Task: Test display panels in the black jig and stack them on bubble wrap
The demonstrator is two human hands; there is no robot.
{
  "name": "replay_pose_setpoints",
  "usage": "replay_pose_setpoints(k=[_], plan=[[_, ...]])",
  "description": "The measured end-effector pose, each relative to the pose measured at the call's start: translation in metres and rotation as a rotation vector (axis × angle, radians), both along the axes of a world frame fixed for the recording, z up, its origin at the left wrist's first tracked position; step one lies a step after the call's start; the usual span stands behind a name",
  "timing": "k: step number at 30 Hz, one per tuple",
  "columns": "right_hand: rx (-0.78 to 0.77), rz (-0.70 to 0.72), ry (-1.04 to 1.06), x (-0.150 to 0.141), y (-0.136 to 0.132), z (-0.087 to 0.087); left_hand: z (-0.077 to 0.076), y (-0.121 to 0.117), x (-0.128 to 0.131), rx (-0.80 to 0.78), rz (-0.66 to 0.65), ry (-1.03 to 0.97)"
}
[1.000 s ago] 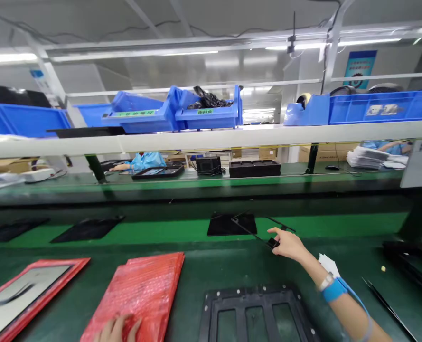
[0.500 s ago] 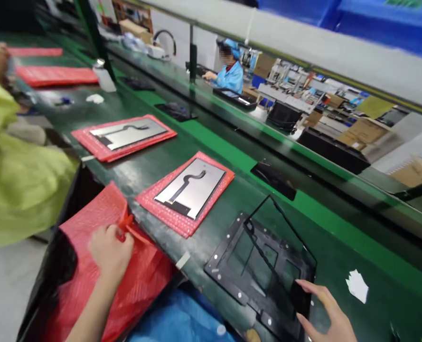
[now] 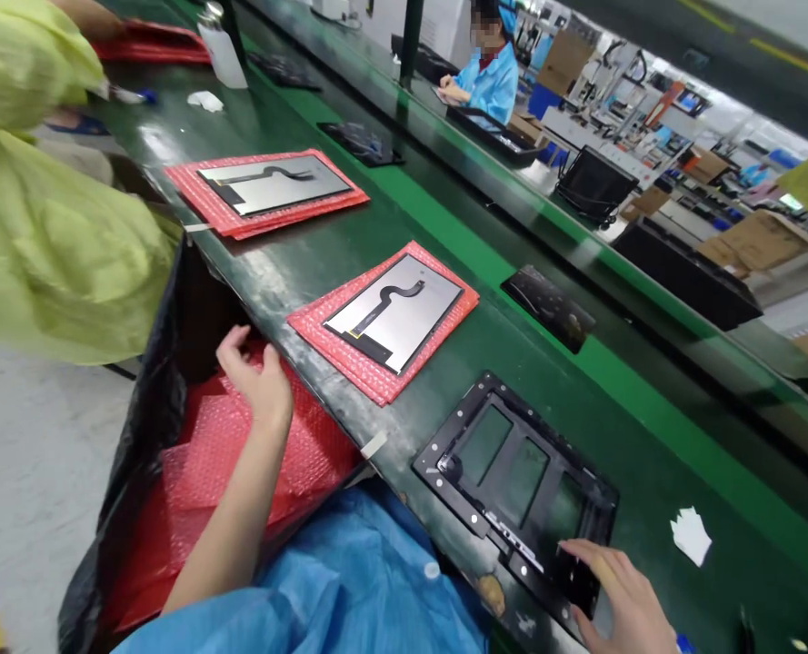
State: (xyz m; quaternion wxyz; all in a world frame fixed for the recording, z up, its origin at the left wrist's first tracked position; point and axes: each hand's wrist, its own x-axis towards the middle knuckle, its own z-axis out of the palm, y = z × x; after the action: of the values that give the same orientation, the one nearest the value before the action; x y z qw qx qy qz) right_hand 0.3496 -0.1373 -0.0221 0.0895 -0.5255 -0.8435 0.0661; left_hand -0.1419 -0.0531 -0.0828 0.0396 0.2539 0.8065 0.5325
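Observation:
My left hand [image 3: 257, 372] is over a black bag [image 3: 137, 472] at the bench's near edge, fingers apart and holding nothing. Red bubble-wrap pouches [image 3: 219, 454] fill the bag below it. At the lower right, my right hand [image 3: 625, 595] grips the near right end of a thin black frame [image 3: 553, 445], thumb on one side and fingers on the other. This frame lies over a black plate with openings and white dots [image 3: 444, 451]. Left of the plate, a display panel with a curved flex cable [image 3: 413, 318] rests on stacked red bubble-wrap pouches [image 3: 301, 320].
Another display panel [image 3: 281, 186] on red pouches lies farther left. Dark panels [image 3: 546, 304] sit along the green strip. A white scrap [image 3: 691, 536] is at right, a bottle [image 3: 223, 54] at the back. A co-worker in a yellow-green sleeve [image 3: 55, 236] stands at left; another person [image 3: 489, 73] sits across.
My left hand has let go of a red pouch, which dropped into the bag, and its fingers have spread. The tilted thin frame has come down onto the black plate under my right hand.

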Motion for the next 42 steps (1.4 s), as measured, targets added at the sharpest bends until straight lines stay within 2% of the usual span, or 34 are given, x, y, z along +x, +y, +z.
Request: replay_pose_setpoints(k=[2, 4, 6, 8, 10, 14, 16, 20, 23, 26, 28, 31, 34, 37, 40, 41, 42], plan=[[-0.008, -0.012, -0.034, 0.0, 0.002, 0.001, 0.018, 0.011, 0.005, 0.095, -0.05, 0.119], [-0.005, 0.017, -0.071, 0.003, 0.006, 0.002, 0.035, 0.028, 0.014, 0.133, -0.158, 0.211], [0.023, 0.076, -0.086, 0.008, 0.01, 0.003, 0.046, 0.048, 0.025, 0.025, -0.306, 0.227], [0.067, 0.112, -0.078, 0.012, 0.014, 0.004, 0.049, 0.068, 0.034, -0.121, -0.396, 0.225], [0.113, 0.085, -0.059, 0.013, 0.016, 0.004, 0.048, 0.083, 0.039, -0.208, -0.403, 0.22], [0.164, -0.036, 0.029, 0.0, 0.016, 0.001, 0.053, 0.101, 0.035, -0.253, -0.404, 0.207], [0.184, -0.113, 0.103, -0.012, 0.017, 0.0, 0.063, 0.106, 0.029, -0.275, -0.42, 0.206], [0.248, -0.201, 0.262, -0.037, 0.023, 0.002, 0.094, 0.112, 0.014, -0.334, -0.471, 0.171], [0.294, -0.224, 0.362, -0.052, 0.028, 0.006, 0.115, 0.107, 0.009, -0.259, -0.573, 0.021], [0.335, -0.249, 0.455, -0.068, 0.03, 0.013, 0.129, 0.089, 0.02, -0.041, -0.65, -0.236], [0.366, -0.235, 0.525, -0.081, 0.031, 0.02, 0.134, 0.075, 0.041, 0.058, -0.742, -0.436], [0.429, -0.111, 0.566, -0.102, 0.034, 0.033, 0.131, 0.057, 0.088, 0.06, -0.944, -0.708], [0.48, 0.032, 0.474, -0.12, 0.04, 0.042, 0.122, 0.045, 0.14, 0.021, -1.067, -0.838], [0.573, 0.1, 0.379, -0.124, 0.045, 0.043, 0.118, 0.036, 0.181, 0.001, -1.183, -0.91], [0.637, 0.109, 0.359, -0.11, 0.042, 0.043, 0.125, 0.027, 0.2, 0.003, -1.382, -0.968], [0.62, 0.045, 0.414, -0.103, 0.041, 0.043, 0.128, 0.025, 0.201, 0.007, -1.469, -0.976], [0.583, -0.079, 0.503, -0.095, 0.039, 0.044, 0.132, 0.024, 0.201, 0.018, -1.552, -0.971]])
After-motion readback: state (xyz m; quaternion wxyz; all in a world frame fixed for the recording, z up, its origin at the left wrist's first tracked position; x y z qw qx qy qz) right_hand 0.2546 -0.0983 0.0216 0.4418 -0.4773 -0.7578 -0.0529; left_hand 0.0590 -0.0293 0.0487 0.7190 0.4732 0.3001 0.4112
